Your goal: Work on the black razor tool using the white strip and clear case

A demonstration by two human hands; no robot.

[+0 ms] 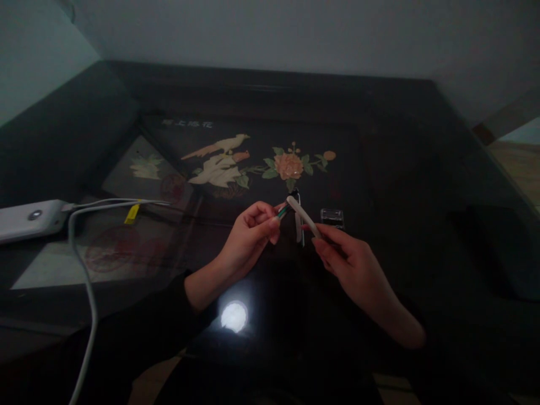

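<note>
My left hand (252,230) is closed around a thin green-and-white stick-like item (282,212), its tip pointing up and right. My right hand (341,253) pinches a pale flat stick (302,215) that slants up to the left. The tips of the two items meet above the dark glass table (400,185). A small dark object (295,193) sits just behind the tips; what it is cannot be made out. Both forearms come from the bottom of the view in dark sleeves.
A small clear plastic box (332,217) lies just right of the hands. A white device (29,218) with a white cable (86,270) and a yellow tag (132,213) rests at the left. Under the glass is a bird-and-flower inlay (253,163). A lamp reflection (234,316) shines near me.
</note>
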